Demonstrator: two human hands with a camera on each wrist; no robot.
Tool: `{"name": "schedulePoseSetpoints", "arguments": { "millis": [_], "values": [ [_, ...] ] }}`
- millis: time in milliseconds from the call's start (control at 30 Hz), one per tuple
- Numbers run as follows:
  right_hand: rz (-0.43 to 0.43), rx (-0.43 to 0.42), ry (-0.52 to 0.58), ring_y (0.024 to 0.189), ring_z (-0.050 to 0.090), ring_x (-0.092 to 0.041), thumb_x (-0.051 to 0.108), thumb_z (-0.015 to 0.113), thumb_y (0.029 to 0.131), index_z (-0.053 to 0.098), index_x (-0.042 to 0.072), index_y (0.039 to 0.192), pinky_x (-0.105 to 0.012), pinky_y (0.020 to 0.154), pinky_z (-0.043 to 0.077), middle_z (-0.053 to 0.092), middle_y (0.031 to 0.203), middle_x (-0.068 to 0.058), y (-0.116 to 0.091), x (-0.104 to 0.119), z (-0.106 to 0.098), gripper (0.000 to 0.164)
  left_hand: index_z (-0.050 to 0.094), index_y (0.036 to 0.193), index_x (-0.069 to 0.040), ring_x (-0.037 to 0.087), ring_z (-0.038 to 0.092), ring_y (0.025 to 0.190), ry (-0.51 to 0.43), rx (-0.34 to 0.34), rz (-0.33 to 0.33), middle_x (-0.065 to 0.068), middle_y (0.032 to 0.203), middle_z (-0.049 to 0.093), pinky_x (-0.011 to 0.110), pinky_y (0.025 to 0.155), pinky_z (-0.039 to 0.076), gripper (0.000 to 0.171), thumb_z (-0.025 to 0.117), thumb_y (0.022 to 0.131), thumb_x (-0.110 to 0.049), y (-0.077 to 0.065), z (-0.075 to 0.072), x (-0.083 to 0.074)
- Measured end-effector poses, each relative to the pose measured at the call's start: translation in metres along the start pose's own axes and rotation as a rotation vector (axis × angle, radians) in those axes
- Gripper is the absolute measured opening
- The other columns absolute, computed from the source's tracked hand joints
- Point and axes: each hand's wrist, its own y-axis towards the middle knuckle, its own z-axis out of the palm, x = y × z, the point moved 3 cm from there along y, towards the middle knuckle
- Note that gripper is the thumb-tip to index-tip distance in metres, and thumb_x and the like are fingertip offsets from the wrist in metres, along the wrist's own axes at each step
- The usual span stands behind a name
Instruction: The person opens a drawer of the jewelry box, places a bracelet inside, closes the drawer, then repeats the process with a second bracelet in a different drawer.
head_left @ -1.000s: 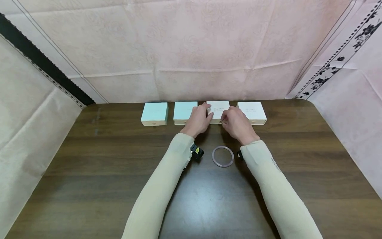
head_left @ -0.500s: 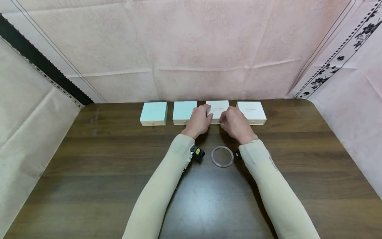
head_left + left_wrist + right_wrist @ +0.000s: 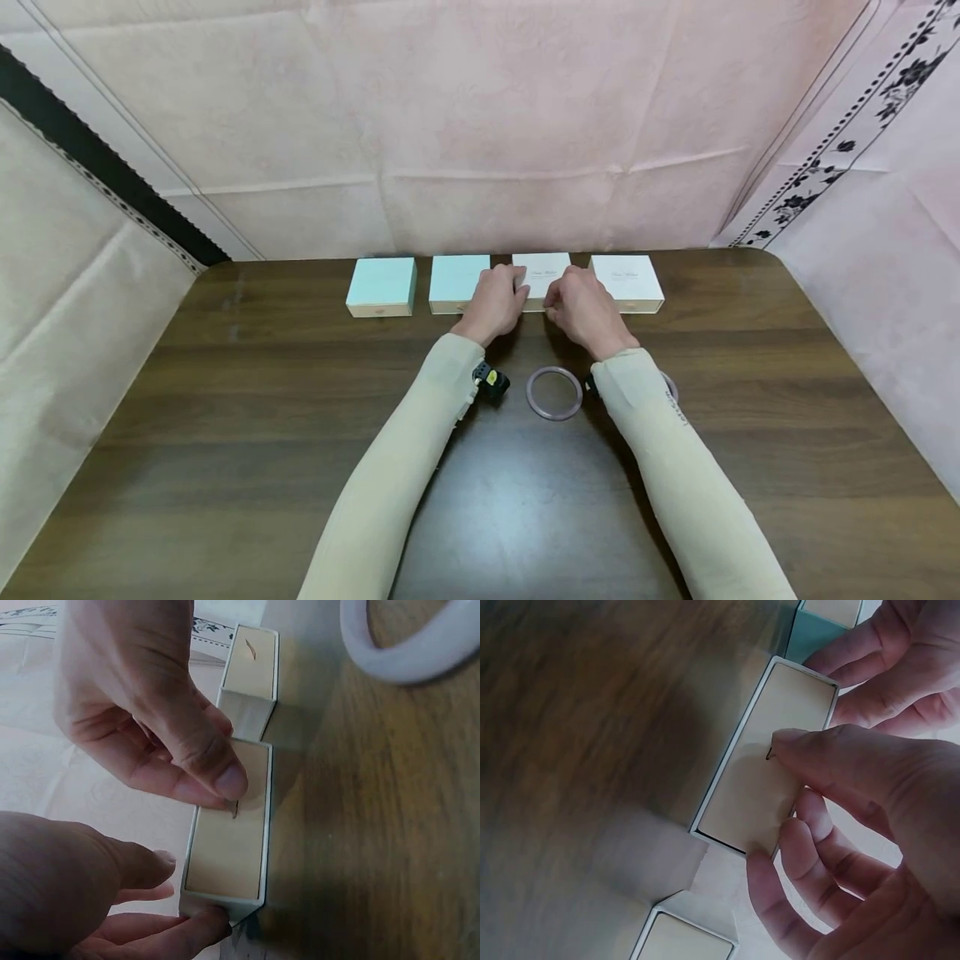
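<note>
Small drawer boxes stand in a row along the table's back edge. My left hand [image 3: 492, 302] grips the left end of a white box [image 3: 544, 270], third from the left, with thumb and fingers around its corner. In the left wrist view its fingertips [image 3: 214, 922] touch the box's end. At the front face, my right hand [image 3: 587, 310] pinches a small pull tab [image 3: 769, 754] with thumb and index finger; the fingertips partly hide the tab. The drawer looks flush with its sleeve. A pale purple bangle [image 3: 530, 406] lies on the table between my wrists.
Two mint-topped boxes, one at the far left [image 3: 381, 282] and one beside my left hand [image 3: 454, 279], share the row with another white box [image 3: 626, 279] on the right. Part of a second bangle [image 3: 671, 387] shows behind my right sleeve. A cloth backdrop [image 3: 480, 125] rises behind the table.
The whole scene has shifted slightly left in the head view, and the second bangle now shows past my right sleeve. Both hands stay at the same box.
</note>
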Motion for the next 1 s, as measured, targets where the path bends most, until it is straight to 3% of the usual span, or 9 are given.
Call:
{"name": "schedulePoseSetpoints", "arguments": {
  "millis": [100,167,267,300,433,500,600,833,1000],
  "values": [
    [-0.008,0.0,-0.004,0.099,0.062,-0.028,-0.002,0.063,0.086,0.081,0.004,0.088,-0.043,0.089,0.053,0.067,0.1,-0.013,0.0007,0.001,0.0012,0.018,0.055,0.078,0.0,0.026,0.052,0.077,0.006,-0.002,0.003,0.012,0.074,0.05,0.034,0.074,0.044,0.032,0.055,0.106,-0.016,0.0005,-0.001,0.0021],
    [-0.004,0.002,-0.005,0.099,0.061,-0.028,-0.002,0.063,0.086,0.081,0.004,0.087,-0.042,0.089,0.053,0.067,0.1,-0.012,0.0008,0.0013,0.0015,0.018,0.051,0.073,-0.005,0.024,0.052,0.076,0.003,-0.002,0.002,0.009,0.074,0.049,0.032,0.074,0.043,0.035,0.055,0.106,-0.016,0.0003,-0.0013,0.0029],
    [-0.002,0.002,-0.004,0.099,0.061,-0.028,-0.002,0.064,0.086,0.08,0.004,0.086,-0.042,0.088,0.053,0.067,0.1,-0.012,0.0008,0.001,0.0015,0.018,0.05,0.072,-0.006,0.027,0.061,0.089,-0.007,0.006,0.01,0.016,0.088,0.062,0.034,0.08,0.046,0.036,0.056,0.106,-0.016,-0.0005,-0.0011,0.0034],
    [-0.002,0.004,-0.003,0.098,0.062,-0.028,-0.002,0.064,0.086,0.08,0.004,0.086,-0.043,0.088,0.053,0.067,0.1,-0.012,0.0008,0.0008,0.002,0.017,0.05,0.071,-0.006,0.028,0.064,0.099,-0.007,0.007,0.013,0.018,0.1,0.068,0.034,0.083,0.048,0.037,0.056,0.106,-0.016,-0.0006,-0.001,0.0035],
    [-0.004,0.013,-0.01,0.098,0.062,-0.029,-0.001,0.063,0.087,0.08,0.003,0.086,-0.043,0.087,0.054,0.067,0.1,-0.012,0.0002,-0.0006,0.0039,0.017,0.047,0.069,-0.006,0.03,0.059,0.13,-0.021,0.02,0.013,0.02,0.138,0.063,0.036,0.093,0.049,0.04,0.055,0.106,-0.016,-0.0018,0.0002,0.0051],
    [-0.008,0.015,-0.018,0.097,0.062,-0.029,-0.001,0.063,0.087,0.079,0.003,0.086,-0.043,0.087,0.054,0.066,0.099,-0.013,0.0001,-0.0006,0.0045,0.017,0.045,0.068,-0.007,0.029,0.054,0.138,-0.025,0.02,0.012,0.017,0.147,0.058,0.036,0.095,0.049,0.041,0.055,0.106,-0.016,-0.0022,0.0004,0.006],
    [-0.009,0.01,-0.023,0.095,0.061,-0.029,-0.001,0.064,0.087,0.079,0.003,0.085,-0.043,0.087,0.054,0.064,0.097,-0.012,0.0005,-0.0001,0.0037,0.016,0.045,0.066,-0.008,0.029,0.048,0.143,-0.03,0.009,0.016,0.013,0.152,0.054,0.036,0.096,0.05,0.042,0.056,0.106,-0.016,-0.002,0.0002,0.0066],
    [0.0,0.017,-0.013,0.094,0.059,-0.029,0.0,0.065,0.087,0.079,0.003,0.086,-0.043,0.088,0.052,0.063,0.096,-0.012,0.0006,0.0003,0.0022,0.014,0.045,0.067,-0.009,0.028,0.056,0.135,-0.014,0.009,0.016,0.012,0.147,0.059,0.037,0.097,0.051,0.041,0.056,0.106,-0.018,-0.0017,-0.0009,0.0063],
    [-0.002,0.016,-0.007,0.094,0.059,-0.029,0.0,0.064,0.087,0.078,0.002,0.085,-0.043,0.088,0.052,0.063,0.097,-0.012,0.0001,-0.0003,0.0013,0.014,0.045,0.068,-0.008,0.028,0.05,0.141,-0.023,0.011,0.017,0.013,0.151,0.056,0.036,0.102,0.05,0.041,0.055,0.106,-0.017,-0.0011,-0.0003,0.0058]
  ]
}}
